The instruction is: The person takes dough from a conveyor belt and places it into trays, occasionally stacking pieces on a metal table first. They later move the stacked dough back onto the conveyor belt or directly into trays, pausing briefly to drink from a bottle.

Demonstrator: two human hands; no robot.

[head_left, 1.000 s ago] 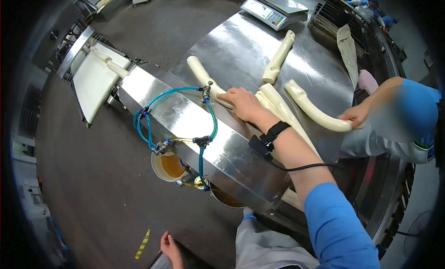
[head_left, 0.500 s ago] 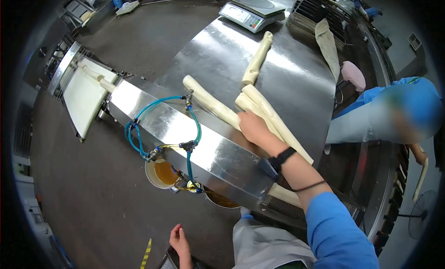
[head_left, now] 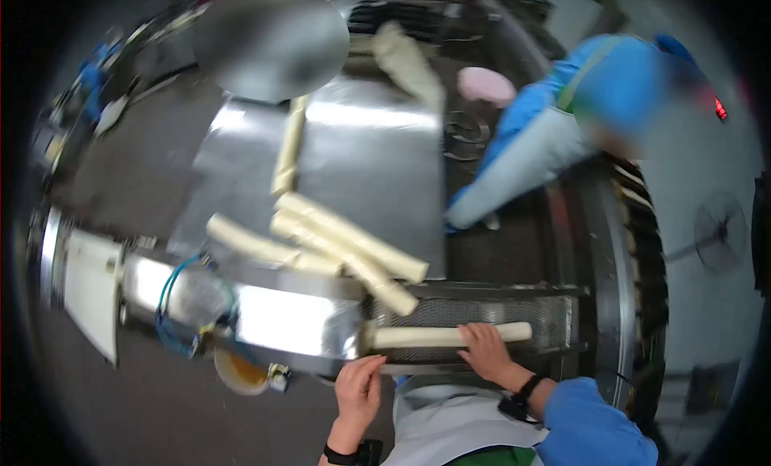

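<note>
On mesh (head_left: 546,313) — pale roll (head_left: 430,337), right hand (head_left: 487,353) loosely spread atop; left hand (head_left: 358,392) — grip unclear

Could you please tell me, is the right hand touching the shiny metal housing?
Apart. The head view shows a visible length of the pale roll between the right hand and the near end of the metal housing.

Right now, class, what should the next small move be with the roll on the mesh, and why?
Probably a gentle slide of the roll leftward, towards the housing: the right hand rests on it, it lies lengthwise on the mesh, and its left end points at the housing.
</note>
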